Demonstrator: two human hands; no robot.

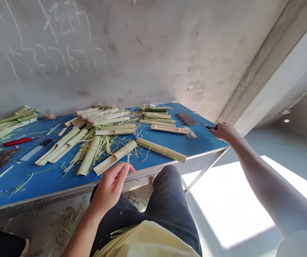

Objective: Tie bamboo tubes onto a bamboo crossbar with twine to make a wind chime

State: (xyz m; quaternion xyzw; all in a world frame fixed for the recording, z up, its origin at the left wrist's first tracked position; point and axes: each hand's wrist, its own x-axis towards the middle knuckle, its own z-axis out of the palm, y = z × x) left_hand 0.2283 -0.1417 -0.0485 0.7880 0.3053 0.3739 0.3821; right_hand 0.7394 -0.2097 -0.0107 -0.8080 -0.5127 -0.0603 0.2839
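My left hand (112, 185) hovers at the near edge of the blue table (48, 178), thumb and forefinger pinched on a thin straw fibre (128, 157). It is nearest to a split bamboo piece (115, 157). My right hand (223, 131) reaches out to the table's right corner with its fingers closed round a small dark object (210, 127); I cannot make out what it is. A long bamboo piece (161, 150) lies between the two hands.
Several split bamboo pieces and loose straw (94, 141) cover the table's middle. A red-handled tool (18, 141) and a knife (35, 150) lie on the left. More bamboo (7, 123) lies at the far left. A concrete wall stands behind the table. My knee (166, 178) is under the table's edge.
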